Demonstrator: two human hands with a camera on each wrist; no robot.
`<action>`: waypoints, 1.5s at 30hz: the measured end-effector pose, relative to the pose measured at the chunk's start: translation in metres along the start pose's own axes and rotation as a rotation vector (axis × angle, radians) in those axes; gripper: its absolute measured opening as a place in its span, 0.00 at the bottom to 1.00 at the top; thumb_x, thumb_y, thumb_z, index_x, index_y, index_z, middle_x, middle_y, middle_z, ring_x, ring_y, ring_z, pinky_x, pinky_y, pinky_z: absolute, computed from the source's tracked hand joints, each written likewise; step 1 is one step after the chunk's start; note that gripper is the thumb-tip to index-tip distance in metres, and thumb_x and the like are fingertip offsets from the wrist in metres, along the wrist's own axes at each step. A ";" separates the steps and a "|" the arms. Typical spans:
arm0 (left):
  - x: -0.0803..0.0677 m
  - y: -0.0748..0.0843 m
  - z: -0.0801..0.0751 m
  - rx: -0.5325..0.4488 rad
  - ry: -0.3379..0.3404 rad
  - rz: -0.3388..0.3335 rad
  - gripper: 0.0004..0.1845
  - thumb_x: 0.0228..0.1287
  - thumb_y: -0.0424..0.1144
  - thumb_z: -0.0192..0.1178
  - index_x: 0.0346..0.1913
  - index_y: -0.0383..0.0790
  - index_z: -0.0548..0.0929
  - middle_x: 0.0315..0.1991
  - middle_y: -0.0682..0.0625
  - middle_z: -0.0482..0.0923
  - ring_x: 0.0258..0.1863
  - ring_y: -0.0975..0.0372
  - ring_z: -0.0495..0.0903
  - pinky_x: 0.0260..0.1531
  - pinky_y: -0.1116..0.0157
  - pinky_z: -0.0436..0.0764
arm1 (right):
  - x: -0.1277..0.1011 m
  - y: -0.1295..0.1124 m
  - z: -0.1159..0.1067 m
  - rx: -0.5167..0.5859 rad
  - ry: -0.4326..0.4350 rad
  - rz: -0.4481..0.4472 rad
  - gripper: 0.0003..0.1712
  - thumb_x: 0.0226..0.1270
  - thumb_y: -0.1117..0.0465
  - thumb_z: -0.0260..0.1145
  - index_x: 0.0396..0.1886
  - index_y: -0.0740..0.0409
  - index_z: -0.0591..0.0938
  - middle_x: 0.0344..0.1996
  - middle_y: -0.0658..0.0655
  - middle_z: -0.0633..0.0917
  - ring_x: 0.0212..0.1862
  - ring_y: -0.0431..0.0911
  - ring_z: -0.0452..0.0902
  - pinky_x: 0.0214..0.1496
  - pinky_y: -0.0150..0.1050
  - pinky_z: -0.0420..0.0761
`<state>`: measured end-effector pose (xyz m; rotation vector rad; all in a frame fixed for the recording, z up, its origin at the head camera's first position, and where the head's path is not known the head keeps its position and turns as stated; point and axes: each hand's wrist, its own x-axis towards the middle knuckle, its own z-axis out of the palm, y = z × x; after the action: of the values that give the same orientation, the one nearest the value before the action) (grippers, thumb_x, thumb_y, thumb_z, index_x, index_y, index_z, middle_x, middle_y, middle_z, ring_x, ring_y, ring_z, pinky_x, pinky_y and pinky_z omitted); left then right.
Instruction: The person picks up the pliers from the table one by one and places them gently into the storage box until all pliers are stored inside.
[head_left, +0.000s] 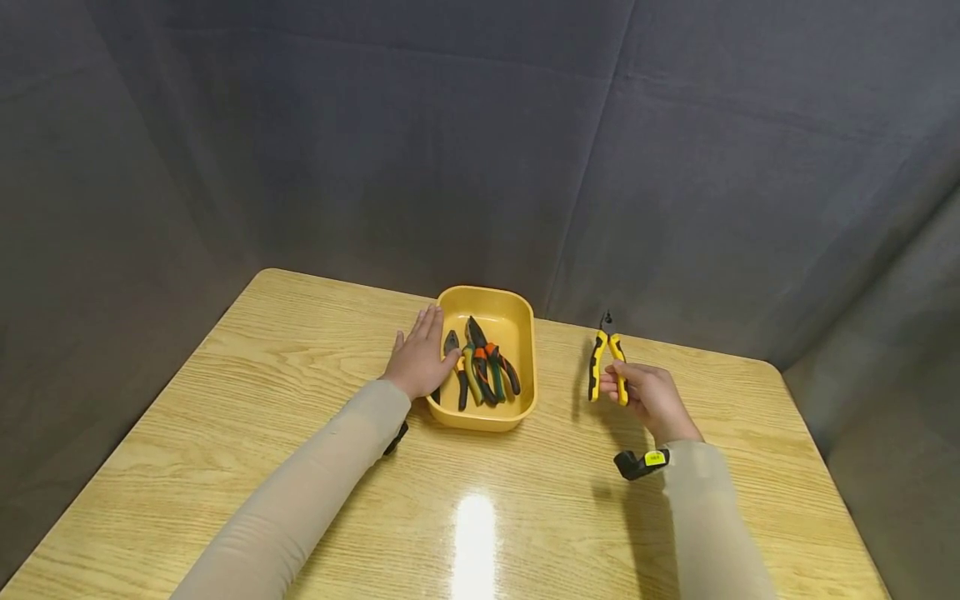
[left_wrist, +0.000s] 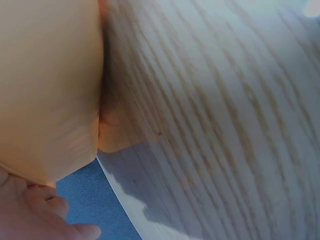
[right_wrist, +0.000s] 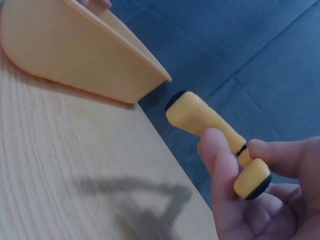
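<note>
A yellow plastic bin stands near the table's back edge. Several pliers with dark jaws and orange, green, yellow and black handles lie inside it. My left hand rests on the bin's left rim, its fingers stretched out and the thumb reaching over the inside; in the left wrist view part of that hand shows beside the bin's wall. To the right of the bin, my right hand pinches one handle of the yellow-and-black pliers, held above the table with handles spread and jaws pointing away.
The wooden table has rounded back corners. A grey cloth curtain hangs close behind the bin and along both sides. A bright light reflection lies on the table's front part.
</note>
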<state>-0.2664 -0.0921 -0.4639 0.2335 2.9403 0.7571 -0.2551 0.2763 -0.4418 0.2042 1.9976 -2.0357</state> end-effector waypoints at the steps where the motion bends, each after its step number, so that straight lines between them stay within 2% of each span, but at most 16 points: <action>1: 0.000 0.000 0.000 0.000 0.001 0.001 0.43 0.80 0.57 0.46 0.82 0.39 0.38 0.83 0.44 0.34 0.81 0.54 0.34 0.76 0.41 0.40 | 0.000 0.000 0.001 0.004 -0.005 -0.002 0.24 0.82 0.60 0.54 0.60 0.82 0.71 0.33 0.54 0.87 0.34 0.40 0.86 0.37 0.31 0.84; 10: 0.002 -0.003 0.003 0.000 0.022 0.010 0.43 0.80 0.56 0.46 0.82 0.38 0.39 0.83 0.43 0.36 0.81 0.53 0.35 0.75 0.40 0.42 | 0.001 -0.004 0.010 0.002 -0.004 -0.003 0.24 0.82 0.61 0.53 0.60 0.82 0.70 0.32 0.52 0.87 0.33 0.38 0.86 0.37 0.29 0.84; 23: -0.004 0.003 -0.003 -0.008 -0.003 0.000 0.43 0.80 0.56 0.45 0.82 0.38 0.38 0.83 0.43 0.35 0.81 0.52 0.35 0.76 0.41 0.42 | 0.008 -0.002 0.020 0.009 -0.007 -0.030 0.21 0.82 0.62 0.53 0.57 0.81 0.72 0.31 0.52 0.86 0.32 0.38 0.85 0.34 0.29 0.82; 27: -0.003 0.002 -0.003 -0.009 -0.007 0.000 0.43 0.80 0.56 0.44 0.82 0.38 0.37 0.83 0.43 0.35 0.81 0.53 0.35 0.76 0.41 0.42 | 0.010 -0.003 0.026 0.024 -0.009 -0.030 0.22 0.82 0.63 0.53 0.58 0.83 0.71 0.31 0.52 0.86 0.32 0.38 0.85 0.35 0.29 0.83; 34: 0.000 -0.002 0.001 -0.025 -0.006 0.000 0.43 0.80 0.56 0.44 0.82 0.40 0.36 0.83 0.44 0.34 0.81 0.54 0.33 0.76 0.42 0.41 | 0.013 -0.004 0.038 0.049 -0.008 -0.024 0.19 0.81 0.63 0.54 0.54 0.81 0.75 0.30 0.53 0.87 0.31 0.40 0.85 0.35 0.29 0.83; 38: 0.001 -0.002 0.002 -0.033 -0.004 0.004 0.43 0.80 0.56 0.45 0.82 0.40 0.36 0.83 0.44 0.34 0.81 0.54 0.33 0.76 0.41 0.41 | 0.014 -0.006 0.044 0.062 -0.019 -0.026 0.20 0.81 0.64 0.53 0.55 0.83 0.73 0.29 0.54 0.86 0.31 0.40 0.85 0.35 0.29 0.83; 45: 0.002 -0.003 0.003 -0.036 0.004 0.006 0.43 0.80 0.56 0.45 0.82 0.39 0.37 0.83 0.44 0.34 0.81 0.54 0.33 0.76 0.41 0.41 | 0.015 -0.009 0.053 0.048 -0.020 -0.020 0.20 0.81 0.63 0.54 0.54 0.81 0.74 0.28 0.53 0.87 0.31 0.39 0.85 0.35 0.29 0.84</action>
<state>-0.2683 -0.0930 -0.4676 0.2382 2.9275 0.8115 -0.2667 0.2220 -0.4352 0.1736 1.9476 -2.0917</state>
